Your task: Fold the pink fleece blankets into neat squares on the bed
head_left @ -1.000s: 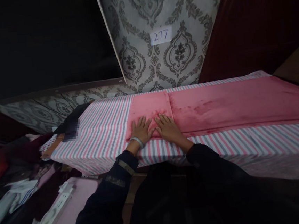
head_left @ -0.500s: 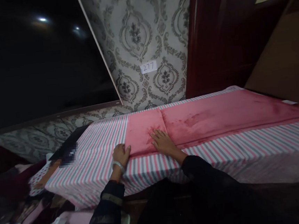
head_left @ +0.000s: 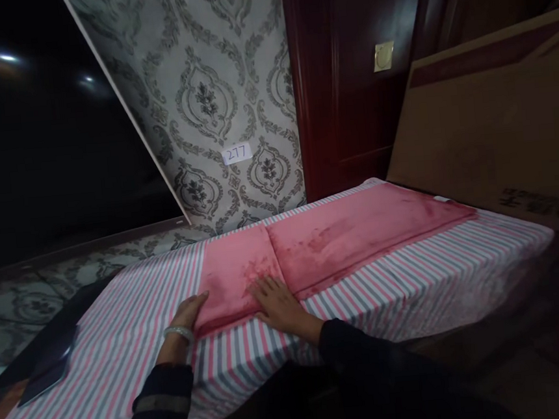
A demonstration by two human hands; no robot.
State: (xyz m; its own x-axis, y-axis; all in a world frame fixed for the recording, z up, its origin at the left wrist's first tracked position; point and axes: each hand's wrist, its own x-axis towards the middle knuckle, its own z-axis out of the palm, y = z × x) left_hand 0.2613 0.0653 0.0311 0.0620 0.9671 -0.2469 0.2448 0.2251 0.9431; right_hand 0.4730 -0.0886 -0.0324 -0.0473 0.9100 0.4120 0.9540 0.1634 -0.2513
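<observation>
A long pink cloth (head_left: pixel 340 237) with darker red patches lies folded across a striped tablecloth (head_left: pixel 138 326). Its left part is a thicker folded section with an edge crossing the cloth. My right hand (head_left: pixel 279 304) rests flat on that section near its front edge, fingers spread over a dark patch. At the cloth's left edge is my left hand (head_left: pixel 187 314), a bracelet on its wrist, its fingertips touching the pink fabric and its thumb side toward the cloth. Whether it pinches any fabric is unclear.
A large dark screen (head_left: pixel 58 137) stands at the back left. Behind the table, patterned wallpaper carries a paper label (head_left: pixel 237 152). A cardboard box (head_left: pixel 492 126) leans at the right. A dark flat object (head_left: pixel 51 366) lies at the table's left edge.
The view has swung to the right, showing more of the box and the table's right end. Both hands remain on the pink cloth; the left hand's fingers now reach onto its left edge.
</observation>
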